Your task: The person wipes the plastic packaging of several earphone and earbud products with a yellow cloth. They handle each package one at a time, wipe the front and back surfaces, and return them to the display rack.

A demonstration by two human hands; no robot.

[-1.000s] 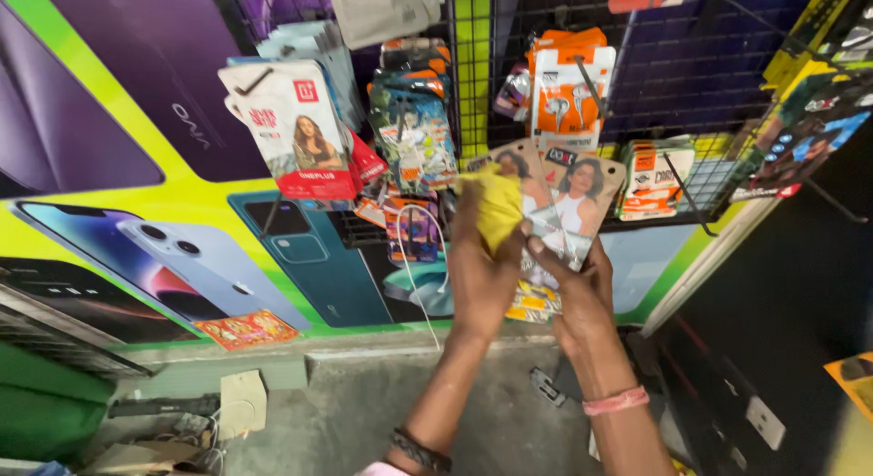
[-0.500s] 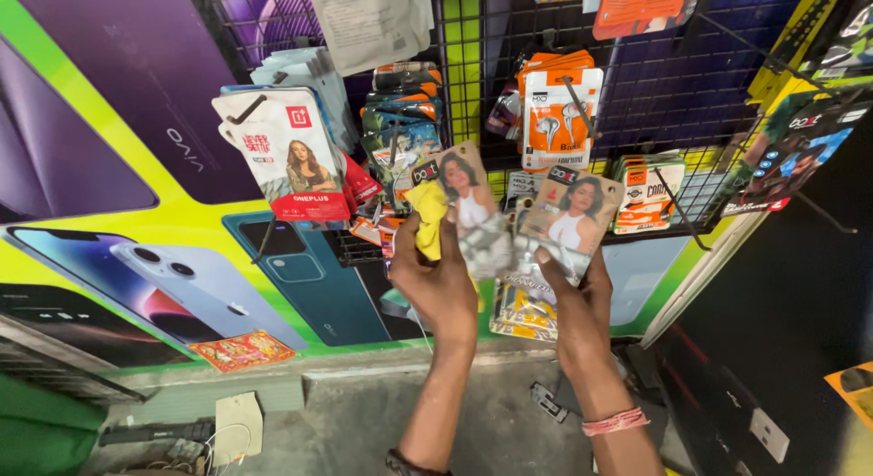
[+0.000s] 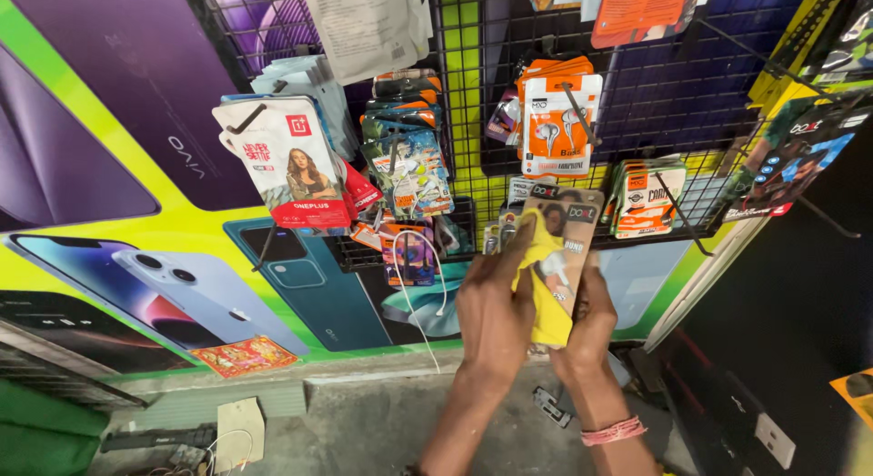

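Observation:
My left hand [image 3: 491, 308] presses a yellow cloth [image 3: 546, 280] against the front of a tan packet [image 3: 568, 226] with a picture of a person on it. My right hand [image 3: 589, 326] grips the same packet from below and behind, a pink band around its wrist. Both hands are held up in front of a black wire display rack [image 3: 709, 94], just below its lower edge. More packets hang behind the one I hold.
Hanging on the rack are orange earphone packets [image 3: 559, 121], red and white packets [image 3: 296, 167], colourful cable packets [image 3: 409, 171] and green-orange packets [image 3: 641, 199]. A phone poster [image 3: 136, 285] covers the wall at left. Below lies a grey concrete ledge [image 3: 364, 412].
The two packets held apart have come together into one stack. The yellow cloth has moved from the left packet's edge onto the front of the packet. Both hands shifted slightly right.

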